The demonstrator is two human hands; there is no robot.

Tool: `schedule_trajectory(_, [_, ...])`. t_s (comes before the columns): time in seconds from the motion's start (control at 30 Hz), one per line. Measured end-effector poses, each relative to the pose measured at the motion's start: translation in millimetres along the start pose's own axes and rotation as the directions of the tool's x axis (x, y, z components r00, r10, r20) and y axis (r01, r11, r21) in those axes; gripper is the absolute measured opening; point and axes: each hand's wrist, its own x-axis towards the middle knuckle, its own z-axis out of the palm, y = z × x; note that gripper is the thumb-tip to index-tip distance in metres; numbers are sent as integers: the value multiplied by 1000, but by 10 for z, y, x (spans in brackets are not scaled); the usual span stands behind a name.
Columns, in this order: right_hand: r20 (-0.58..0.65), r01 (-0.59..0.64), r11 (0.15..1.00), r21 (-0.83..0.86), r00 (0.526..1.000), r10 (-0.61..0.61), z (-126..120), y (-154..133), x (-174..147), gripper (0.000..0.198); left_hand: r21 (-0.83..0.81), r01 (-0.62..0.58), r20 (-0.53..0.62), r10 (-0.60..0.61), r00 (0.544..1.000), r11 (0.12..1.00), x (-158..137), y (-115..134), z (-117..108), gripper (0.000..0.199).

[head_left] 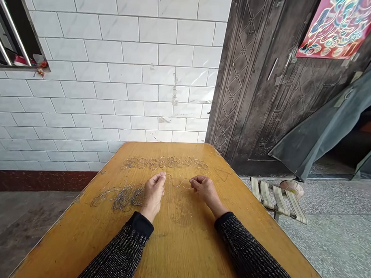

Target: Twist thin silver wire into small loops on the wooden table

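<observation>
Between my two hands runs a thin, bent wire (178, 184), hard to follow against the wood. My left hand (154, 191) pinches one end of it with thumb and forefinger. The other end is in the pinched fingertips of my right hand (203, 189). Just left of my left hand lies a tangled heap of grey wire coils (124, 197). Beyond both hands a row of small looped wires (166, 162) stretches across the table. A single wire bent roughly into a triangle (223, 174) rests to the right of my right hand.
Everything lies on a yellow wooden table (182, 244) whose far edge meets a white tiled wall (123, 92). A dark carved door (251, 84) stands at the right. Beside the table's right edge is a low strapped stool (279, 199), below a hanging grey curtain (326, 119).
</observation>
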Motion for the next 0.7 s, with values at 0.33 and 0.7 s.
schedule_trajectory(0.33, [-89, -79, 977, -200, 994, 62, 65, 143, 317, 28, -58, -23, -54, 20, 998, 998, 18, -21, -17, 36])
schedule_trajectory(0.7, [32, 47, 960, -278, 999, -40, 86, -227, -19, 24, 79, -278, -85, 284, 955, 957, 158, 274, -277, 24])
